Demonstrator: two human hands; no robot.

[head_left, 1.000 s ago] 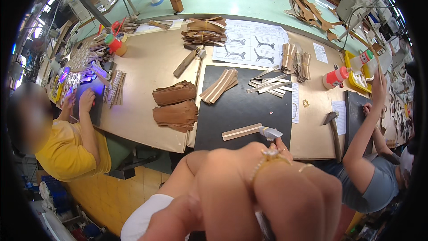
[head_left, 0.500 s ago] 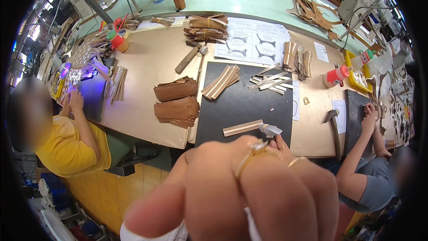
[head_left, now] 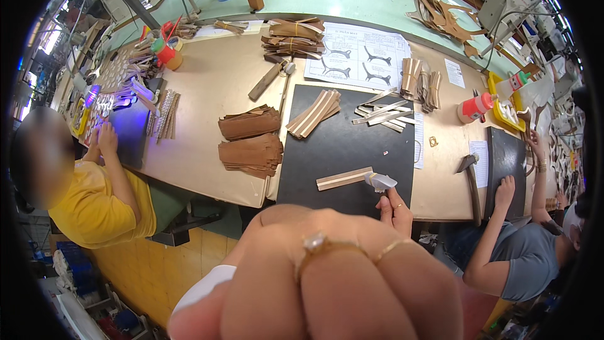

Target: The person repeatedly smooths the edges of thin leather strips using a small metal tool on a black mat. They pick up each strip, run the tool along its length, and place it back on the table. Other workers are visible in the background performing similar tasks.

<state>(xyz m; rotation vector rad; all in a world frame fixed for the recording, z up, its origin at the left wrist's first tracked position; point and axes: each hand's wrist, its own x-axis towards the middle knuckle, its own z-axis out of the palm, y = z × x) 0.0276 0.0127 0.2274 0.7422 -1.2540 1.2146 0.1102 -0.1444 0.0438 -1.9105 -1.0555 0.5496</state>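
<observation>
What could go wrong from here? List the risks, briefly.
1. The left hand is raised close to the camera and hides the near table edge, so the view of the work is partly blocked.
2. The right hand presses a small grey tool to the end of the tan strip. Nothing holds the strip down, so it may slide on the black mat.

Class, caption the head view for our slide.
Left hand looms close; right hand holds a small tool beside a leather strip.

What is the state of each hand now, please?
Left hand: close to the camera, fingers curled, rings visible; cannot tell if it holds anything.
Right hand: closed on a small grey tool beside the wooden strip.
</observation>
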